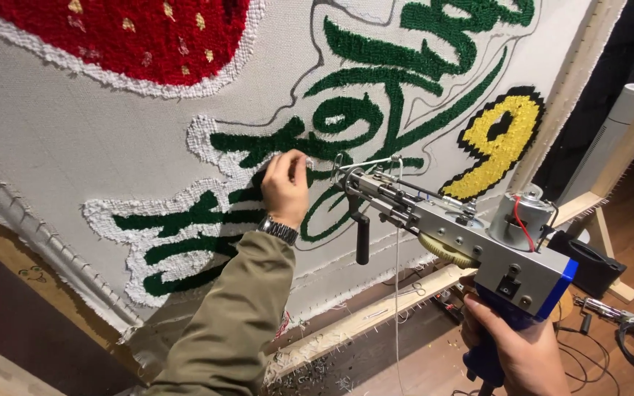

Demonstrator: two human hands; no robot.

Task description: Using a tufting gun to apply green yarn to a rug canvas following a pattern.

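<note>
My right hand [519,348] grips the blue handle of a silver tufting gun [464,231], whose needle tip points at the stretched white cloth [75,132] near the green tufted shapes [346,125]. A thin white yarn hangs down from the gun. My left hand [285,187], with a wristwatch and an olive sleeve, presses its fingertips against the cloth on the green and white tufting, just left of the needle tip.
A red tufted patch [133,33] fills the top left and a yellow shape with black edging [500,143] sits to the right. The wooden frame [376,312] runs below the cloth. Cables and tools [625,323] lie on the wooden floor at right.
</note>
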